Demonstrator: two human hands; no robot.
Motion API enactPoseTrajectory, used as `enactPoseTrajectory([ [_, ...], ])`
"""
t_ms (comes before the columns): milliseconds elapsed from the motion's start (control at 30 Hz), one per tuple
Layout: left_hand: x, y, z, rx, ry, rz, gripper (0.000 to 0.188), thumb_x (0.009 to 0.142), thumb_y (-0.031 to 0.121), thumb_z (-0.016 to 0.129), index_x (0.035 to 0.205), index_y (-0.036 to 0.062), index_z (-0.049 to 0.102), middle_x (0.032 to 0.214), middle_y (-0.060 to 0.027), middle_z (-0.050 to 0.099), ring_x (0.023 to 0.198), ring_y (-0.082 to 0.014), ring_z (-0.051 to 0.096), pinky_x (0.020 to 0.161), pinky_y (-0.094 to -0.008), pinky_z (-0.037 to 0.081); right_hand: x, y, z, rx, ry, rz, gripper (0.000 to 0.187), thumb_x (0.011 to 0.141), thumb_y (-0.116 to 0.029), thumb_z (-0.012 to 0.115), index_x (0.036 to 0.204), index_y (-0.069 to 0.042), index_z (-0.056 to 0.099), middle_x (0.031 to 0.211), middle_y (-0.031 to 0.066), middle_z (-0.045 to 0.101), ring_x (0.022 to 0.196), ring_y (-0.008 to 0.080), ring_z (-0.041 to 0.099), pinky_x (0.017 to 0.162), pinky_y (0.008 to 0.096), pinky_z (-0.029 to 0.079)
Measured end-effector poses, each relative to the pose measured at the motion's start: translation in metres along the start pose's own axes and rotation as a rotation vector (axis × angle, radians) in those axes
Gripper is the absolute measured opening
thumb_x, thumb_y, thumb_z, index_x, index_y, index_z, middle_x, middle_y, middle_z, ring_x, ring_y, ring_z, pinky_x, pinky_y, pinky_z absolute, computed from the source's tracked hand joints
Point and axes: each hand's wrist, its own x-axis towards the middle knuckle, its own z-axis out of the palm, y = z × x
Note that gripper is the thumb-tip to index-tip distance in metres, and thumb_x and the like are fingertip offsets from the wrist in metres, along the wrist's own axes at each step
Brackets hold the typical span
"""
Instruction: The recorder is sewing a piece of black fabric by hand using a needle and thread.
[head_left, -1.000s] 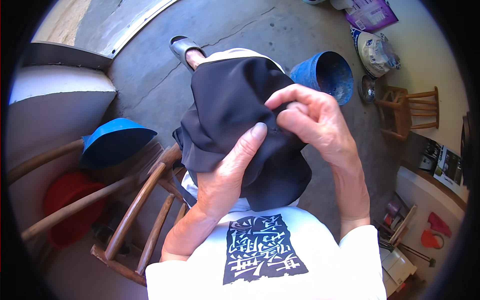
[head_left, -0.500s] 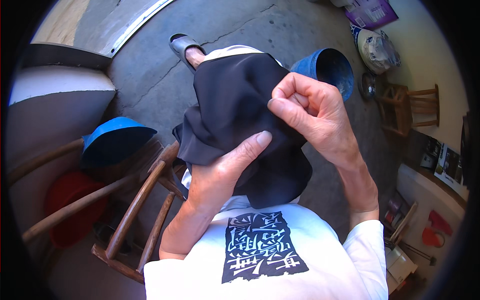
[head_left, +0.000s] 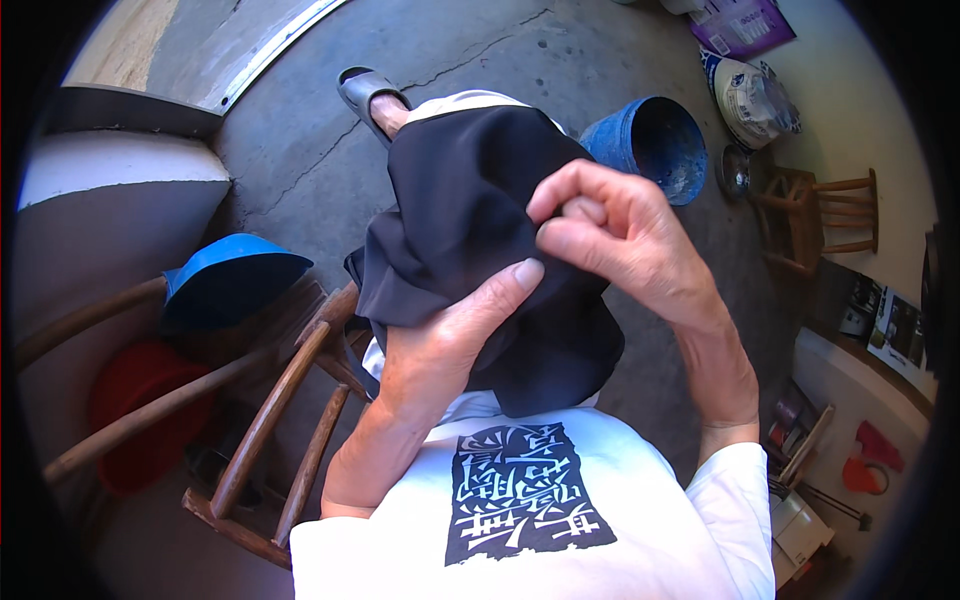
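A black cloth (head_left: 440,170) lies in folds over my lap. My left hand (head_left: 450,335) grips it from below, fingers hidden under the fabric and thumb pressed on top. Just above and to the right of that thumb, my right hand (head_left: 625,235) is curled in a pinch over the cloth. Its thumb and forefinger tips are close together. Whatever they hold, if anything, is too small to make out.
A wooden chair (head_left: 270,430) stands at my left, near a blue basin (head_left: 235,275) and a red basin (head_left: 140,420). Ahead right are a blue bucket (head_left: 615,140), a white sack (head_left: 745,100) and a wooden stool (head_left: 790,215). My foot wears a grey slipper (head_left: 365,100).
My right hand has shifted slightly down and left, its fingertips closer to my left thumb. The left hand and the cloth have hardly moved.
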Motion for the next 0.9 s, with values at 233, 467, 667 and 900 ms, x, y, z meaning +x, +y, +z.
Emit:
enactPoseTrajectory([
  [233, 0.004, -0.006, -0.006, 0.094, -0.081, 0.01, 0.05, 0.078, 0.002, 0.074, 0.125, -0.0012, 0.055, 0.116, -0.0128, 0.063, 0.105, -0.0201, 0.062, 0.095, -0.0311, 0.049, -0.004, -0.003, 0.006, -0.095, 0.066, -0.062, 0.014, 0.087, -0.01, 0.066, 0.08, -0.003, 0.057, 0.059, -0.0086, 0.042, 0.054, -0.0011, 0.035, 0.046, 0.019, 0.029],
  [467, -0.015, 0.013, 0.016, 0.098, -0.297, -0.018, 0.058, 0.083, 0.013, 0.075, 0.132, -0.002, 0.047, 0.127, -0.0103, 0.055, 0.12, -0.0202, 0.052, 0.104, -0.0309, 0.038, -0.003, -0.047, 0.004, -0.659, 0.072, -0.944, 0.014, 0.076, -0.007, 0.071, 0.08, -0.005, 0.058, 0.06, 0.0015, 0.054, 0.044, 0.0124, 0.049, 0.043, 0.0252, 0.036],
  [667, 0.015, -0.035, 0.011, -0.282, -0.12, -0.2, 0.048, 0.086, 0.014, 0.071, 0.126, -0.0035, 0.05, 0.119, -0.0107, 0.059, 0.108, -0.0192, 0.059, 0.096, -0.0295, 0.047, 0.001, 0.015, -0.004, -0.677, 0.322, -0.312, 0.015, 0.085, -0.009, 0.069, 0.094, -0.003, 0.058, 0.061, 0.0059, 0.053, 0.051, 0.0167, 0.055, 0.049, 0.0291, 0.042],
  [900, 0.013, -0.031, 0.003, -0.307, 0.007, -0.245, 0.054, 0.086, 0.027, 0.073, 0.126, -0.0018, 0.05, 0.121, -0.0153, 0.058, 0.112, -0.0229, 0.059, 0.098, -0.0321, 0.049, -0.07, 0.064, 0.024, -0.366, 0.766, 0.004, 0.032, 0.089, -0.015, 0.067, 0.114, 0.001, 0.057, 0.055, -0.0052, 0.037, 0.051, 0.0036, 0.033, 0.05, 0.0217, 0.028],
])
